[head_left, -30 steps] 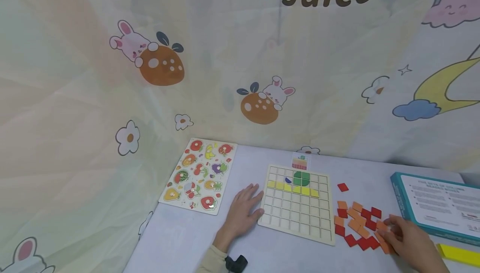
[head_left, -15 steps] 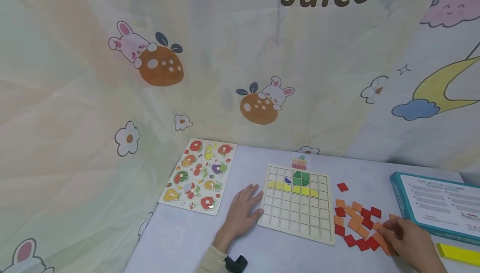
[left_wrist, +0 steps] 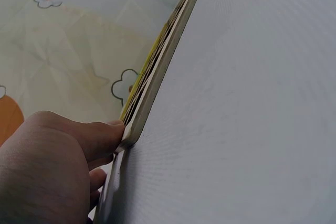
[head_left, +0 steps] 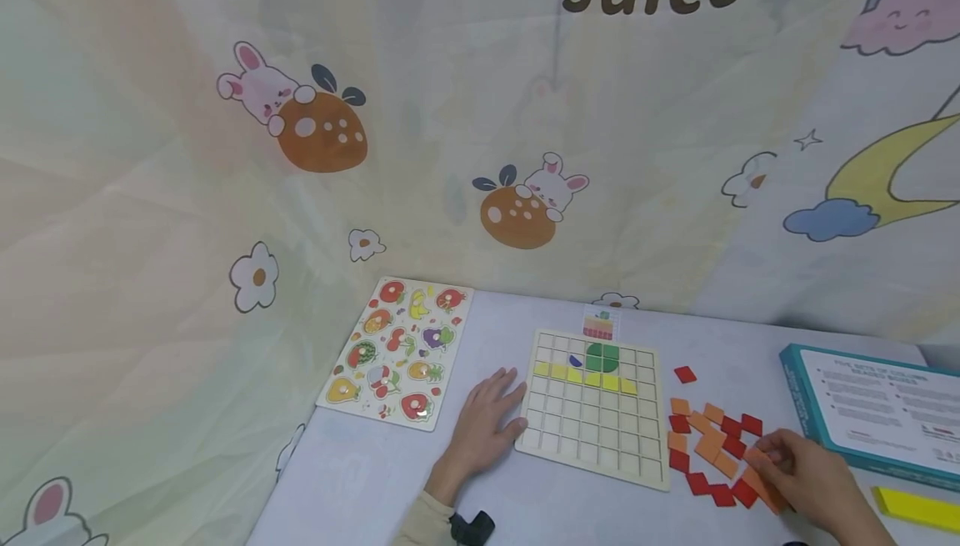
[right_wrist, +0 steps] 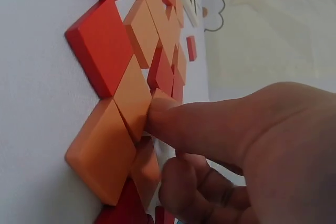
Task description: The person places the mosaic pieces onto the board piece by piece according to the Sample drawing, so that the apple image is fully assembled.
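orange and red tiles (head_left: 707,448) lie at the lower right of the head view, where the right hand (head_left: 810,475), fingers bent, touches an orange tile (right_wrist: 164,94) with its thumb; whether it grips it cannot be told. the left hand (head_left: 483,425), lower centre, is loosely spread, thumb against the left edge of a board (head_left: 587,439), and a card (head_left: 599,323) lies at the board's far edge.

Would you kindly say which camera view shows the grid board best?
The head view, which shows the grid board uncropped from above. The left wrist view shows mainly its edge; the right wrist's, only a cropped part.
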Action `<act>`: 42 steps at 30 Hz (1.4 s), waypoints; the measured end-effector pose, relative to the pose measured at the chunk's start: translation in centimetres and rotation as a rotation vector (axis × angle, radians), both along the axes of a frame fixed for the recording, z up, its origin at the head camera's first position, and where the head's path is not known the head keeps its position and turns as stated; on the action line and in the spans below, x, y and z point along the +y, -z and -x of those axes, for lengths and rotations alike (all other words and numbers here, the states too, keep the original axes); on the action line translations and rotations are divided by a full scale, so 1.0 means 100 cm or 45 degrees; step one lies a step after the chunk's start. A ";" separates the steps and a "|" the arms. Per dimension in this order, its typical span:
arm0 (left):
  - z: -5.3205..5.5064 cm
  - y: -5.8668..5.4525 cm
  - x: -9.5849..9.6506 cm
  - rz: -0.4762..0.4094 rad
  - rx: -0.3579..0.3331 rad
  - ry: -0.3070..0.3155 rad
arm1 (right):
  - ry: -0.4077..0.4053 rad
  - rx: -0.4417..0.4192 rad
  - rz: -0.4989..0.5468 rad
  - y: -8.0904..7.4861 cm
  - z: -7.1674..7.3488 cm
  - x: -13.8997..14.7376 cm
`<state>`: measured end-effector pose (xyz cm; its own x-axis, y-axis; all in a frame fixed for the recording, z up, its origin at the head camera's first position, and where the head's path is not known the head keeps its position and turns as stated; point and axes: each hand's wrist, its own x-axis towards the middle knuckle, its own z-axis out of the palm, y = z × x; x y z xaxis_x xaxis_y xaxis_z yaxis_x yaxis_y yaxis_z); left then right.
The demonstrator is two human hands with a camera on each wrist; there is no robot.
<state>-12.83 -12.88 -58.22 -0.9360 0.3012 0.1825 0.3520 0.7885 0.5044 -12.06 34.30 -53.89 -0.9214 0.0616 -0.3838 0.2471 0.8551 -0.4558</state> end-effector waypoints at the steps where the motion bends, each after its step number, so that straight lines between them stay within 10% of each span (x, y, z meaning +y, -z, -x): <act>1: 0.000 0.001 0.000 -0.001 -0.004 0.000 | -0.005 0.001 0.007 0.000 0.000 -0.001; 21: 0.000 0.000 0.000 -0.011 0.012 0.007 | 0.155 0.386 0.223 -0.008 0.013 -0.064; 42: 0.001 0.004 -0.001 -0.008 0.053 0.014 | -0.188 0.524 0.275 0.004 0.038 -0.130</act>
<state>-12.95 -13.01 -58.67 -0.9243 0.3099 0.2228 0.3811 0.7814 0.4942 -15.90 21.33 -54.33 -0.9922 -0.1220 0.0243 -0.1075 0.7425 -0.6612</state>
